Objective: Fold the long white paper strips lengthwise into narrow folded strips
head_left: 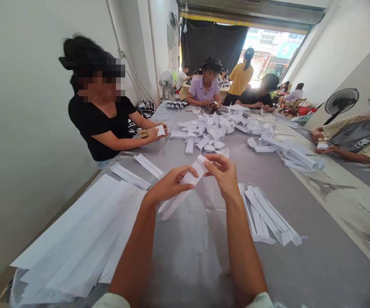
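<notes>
Paper strip (pixel 177 203) lay diagonally across the lower centre, running lower left to upper right. Left hand (pixel 169 185) pinched it mid-length; right hand (pixel 222 174) pinched nearer the upper end. Folded strips (pixel 267 214) lay right on the table (pixel 188 265); sheets (pixel 72 235) lower left

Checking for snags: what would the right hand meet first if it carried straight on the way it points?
The right hand would probably reach the heap of folded paper pieces past the strip it touches; depth is unclear.
</notes>
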A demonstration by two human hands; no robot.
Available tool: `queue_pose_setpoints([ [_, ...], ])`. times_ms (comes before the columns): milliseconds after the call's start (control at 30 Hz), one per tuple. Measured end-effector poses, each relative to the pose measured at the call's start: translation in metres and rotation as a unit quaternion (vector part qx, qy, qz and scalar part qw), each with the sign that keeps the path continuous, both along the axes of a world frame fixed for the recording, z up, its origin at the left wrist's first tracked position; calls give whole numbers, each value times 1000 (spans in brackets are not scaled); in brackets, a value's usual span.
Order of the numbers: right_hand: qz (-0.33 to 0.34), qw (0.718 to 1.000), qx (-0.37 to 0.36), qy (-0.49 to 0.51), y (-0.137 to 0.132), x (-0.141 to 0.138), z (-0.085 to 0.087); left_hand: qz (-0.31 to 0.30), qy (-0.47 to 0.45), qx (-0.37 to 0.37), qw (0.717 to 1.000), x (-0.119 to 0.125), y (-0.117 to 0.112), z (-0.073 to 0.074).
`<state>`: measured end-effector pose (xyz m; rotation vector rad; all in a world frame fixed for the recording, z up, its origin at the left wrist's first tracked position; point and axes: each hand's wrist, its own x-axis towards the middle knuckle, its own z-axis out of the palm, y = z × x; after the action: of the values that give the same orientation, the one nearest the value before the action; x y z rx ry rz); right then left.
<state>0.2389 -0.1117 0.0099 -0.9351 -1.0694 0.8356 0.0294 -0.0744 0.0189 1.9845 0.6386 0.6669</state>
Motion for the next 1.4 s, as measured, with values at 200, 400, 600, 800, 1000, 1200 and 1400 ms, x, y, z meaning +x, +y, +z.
queue_pose_setpoints([
  [200, 92, 994, -58, 22, -1, 5, -1, -63, -38, -73, 995, 1, -6, 1],
  [400, 128, 990, -49, 34, 0, -2, -1, -55, -78, -117, 989, 10, -9, -4],
  [600, 85, 995, -46, -30, 0, -6, -2, -13, -87, -130, 988, 15, -12, -3],
  [800, 30, 998, -35, -42, 6, -5, -8, 27, -93, -127, 987, 19, -12, -3],
  [1000, 51, 997, -4, -60, 5, -1, -7, 68, -100, -69, 990, 24, -7, -5],
  [1200, 56, 996, -31, -70, 4, 5, -7, 68, -84, -51, 993, 21, -6, -5],
  [1400, 132, 979, -115, -106, 0, 17, -6, 64, -64, -95, 991, 17, -6, -7],
])
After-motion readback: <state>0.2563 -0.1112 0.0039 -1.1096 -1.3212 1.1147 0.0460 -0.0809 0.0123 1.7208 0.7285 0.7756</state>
